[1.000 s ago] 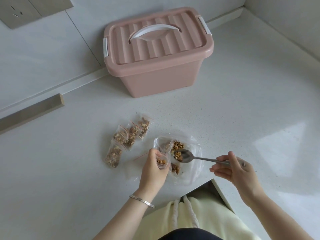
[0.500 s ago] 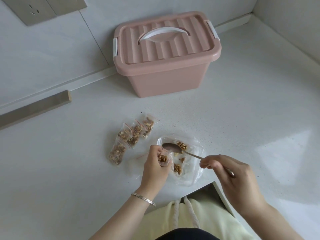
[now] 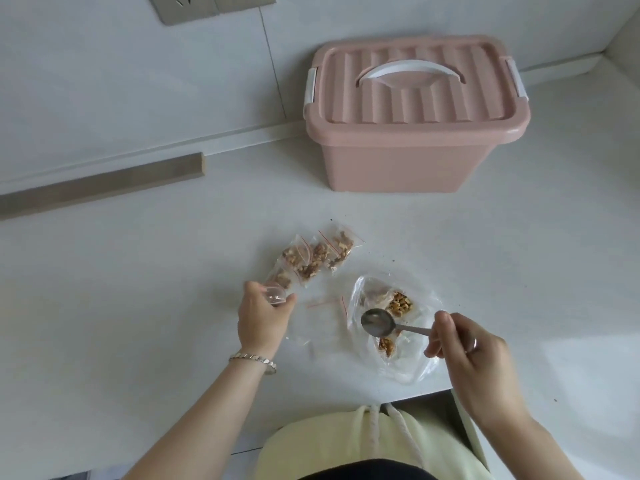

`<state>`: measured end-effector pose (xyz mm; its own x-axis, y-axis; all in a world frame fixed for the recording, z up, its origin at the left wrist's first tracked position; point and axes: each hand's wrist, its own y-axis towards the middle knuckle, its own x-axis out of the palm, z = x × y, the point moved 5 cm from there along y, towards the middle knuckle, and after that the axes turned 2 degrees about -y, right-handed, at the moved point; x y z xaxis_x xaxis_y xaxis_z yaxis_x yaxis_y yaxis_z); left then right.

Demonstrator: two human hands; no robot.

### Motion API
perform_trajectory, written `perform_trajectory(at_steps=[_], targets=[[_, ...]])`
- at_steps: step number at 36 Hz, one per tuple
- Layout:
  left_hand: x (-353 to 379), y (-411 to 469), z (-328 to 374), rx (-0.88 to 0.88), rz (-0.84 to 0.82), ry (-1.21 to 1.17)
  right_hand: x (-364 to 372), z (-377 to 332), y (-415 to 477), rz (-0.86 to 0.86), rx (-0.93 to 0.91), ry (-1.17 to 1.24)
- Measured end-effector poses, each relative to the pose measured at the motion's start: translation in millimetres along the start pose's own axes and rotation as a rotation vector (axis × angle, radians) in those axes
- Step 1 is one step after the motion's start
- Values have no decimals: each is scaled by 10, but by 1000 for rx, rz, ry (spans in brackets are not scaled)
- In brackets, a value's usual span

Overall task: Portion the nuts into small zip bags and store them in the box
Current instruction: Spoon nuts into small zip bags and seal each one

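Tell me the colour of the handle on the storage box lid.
White, on the pink storage box; the handle shows in the head view.

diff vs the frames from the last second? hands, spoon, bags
The left hand carried the small bag it was filling leftward, away from the big nut bag, to the pile of filled bags; it still grips it. The spoon in the right hand held nuts a second ago and is now empty, over the big bag. The box stays closed, the pile unmoved.

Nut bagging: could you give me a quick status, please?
Left hand grips a small bag; right hand holds empty spoon over nuts. Box lid shut.
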<state>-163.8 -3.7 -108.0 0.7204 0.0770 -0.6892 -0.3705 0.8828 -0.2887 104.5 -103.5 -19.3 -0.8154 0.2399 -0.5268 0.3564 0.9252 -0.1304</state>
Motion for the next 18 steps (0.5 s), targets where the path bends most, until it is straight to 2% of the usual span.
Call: perform_trajectory(at_steps=[4,6,8,9,11,14,16,18], targets=[[19,-8,7,48,-4,67,46,13,12,-35,12,-10],[9,-91,114,235,72,212,50,18,19,-36,18,-6],[52,-209,250,517,140,346,55,46,29,-35,15,-4],[106,-253,287,634,129,371,54,61,32,-33,12,-6],[260,-326,357,762,-61,390,49,90,36,-25,-1,-19],[531,-373,380,687,-377,582,11,92,47,2,-13,-22],[656,-351,363,597,-442,771,-16,88,50,17,-13,-19],[730,-329,400,573,-419,859,-45,89,43,21,-20,-21]])
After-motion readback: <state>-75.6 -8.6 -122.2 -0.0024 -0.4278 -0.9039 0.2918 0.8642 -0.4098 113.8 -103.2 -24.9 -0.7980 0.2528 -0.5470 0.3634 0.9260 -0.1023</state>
